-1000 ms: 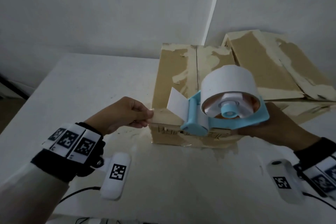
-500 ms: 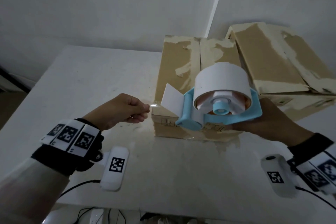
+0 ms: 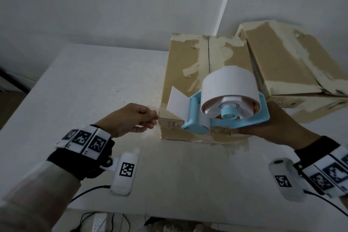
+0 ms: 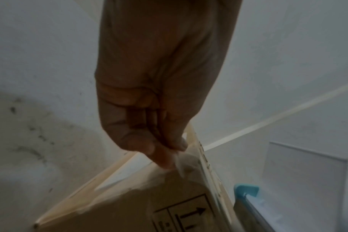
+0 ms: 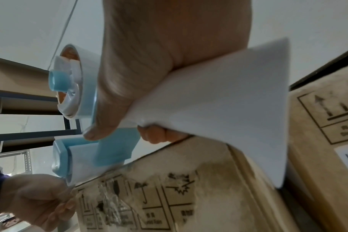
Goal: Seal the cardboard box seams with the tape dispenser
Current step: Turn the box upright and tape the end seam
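Note:
A brown cardboard box [image 3: 186, 66] with a centre seam and torn tape residue stands on the white table [image 3: 94, 81]. My right hand [image 3: 263, 126] grips a light-blue tape dispenser [image 3: 226, 118] carrying a big white roll [image 3: 228, 81], held over the box's near edge. A white flap [image 3: 177, 102] sticks out at its left. My left hand [image 3: 153, 118] is at the box's near-left corner, thumb and fingers pinching a clear tape end [image 4: 179, 160]. From the right wrist, my right hand [image 5: 125, 131] wraps the dispenser [image 5: 113, 150] above the box front [image 5: 189, 196].
A second cardboard box [image 3: 282, 62] lies tilted against the first at the right, near the wall. White walls meet in a corner behind the boxes. The table's front edge [image 3: 169, 214] runs below my wrists, with cables under it.
My left hand has drawn slightly left, off the box's near-left corner, still pinched. The dispenser stays over the box's near edge in my right hand.

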The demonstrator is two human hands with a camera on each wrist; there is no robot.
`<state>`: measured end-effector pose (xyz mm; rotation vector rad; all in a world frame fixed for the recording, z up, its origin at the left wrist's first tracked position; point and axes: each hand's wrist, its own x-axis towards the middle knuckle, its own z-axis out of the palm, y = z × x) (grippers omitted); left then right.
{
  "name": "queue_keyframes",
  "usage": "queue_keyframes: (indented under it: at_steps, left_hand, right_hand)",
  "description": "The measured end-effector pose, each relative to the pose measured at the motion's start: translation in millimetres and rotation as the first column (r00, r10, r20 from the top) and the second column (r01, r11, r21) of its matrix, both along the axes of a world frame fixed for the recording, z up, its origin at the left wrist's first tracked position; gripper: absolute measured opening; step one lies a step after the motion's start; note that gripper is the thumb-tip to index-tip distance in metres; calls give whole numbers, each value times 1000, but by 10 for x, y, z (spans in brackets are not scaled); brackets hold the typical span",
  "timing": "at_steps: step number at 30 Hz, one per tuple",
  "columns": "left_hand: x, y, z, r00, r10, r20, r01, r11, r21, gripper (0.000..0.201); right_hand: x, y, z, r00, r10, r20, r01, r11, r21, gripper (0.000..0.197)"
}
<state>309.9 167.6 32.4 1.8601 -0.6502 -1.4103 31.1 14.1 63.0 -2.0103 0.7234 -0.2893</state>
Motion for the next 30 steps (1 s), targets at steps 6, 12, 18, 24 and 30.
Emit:
queue_keyframes:
  at_steps: [6, 12, 18, 24, 30]
  left_hand:
    - [-12, -47, 5, 999, -2, -42, 3, 1000, 24, 20]
    - [19, -101, 18, 995, -75, 65, 67, 990, 126, 27]
    - [-32, -106, -46, 989, -85, 117, 63, 982, 179, 16]
    - [-117, -154, 101, 782, 120, 612, -28, 987, -157, 7]
    - [-510, -203, 14, 902, 3, 431, 45, 994, -102, 28]
  right_hand:
    - [3, 5, -2, 999, 31, -15, -31, 1000, -4, 50]
    - [-23, -47, -71, 999, 29, -43, -29, 1000, -4, 56]
    - [-22, -52, -73, 998, 29, -50, -30, 999, -31, 49]
    - [-29, -75, -81, 999, 2, -48, -3, 1000, -15, 47]
    - [-27, -79, -97, 1000, 28, -1, -28, 999, 26, 43]
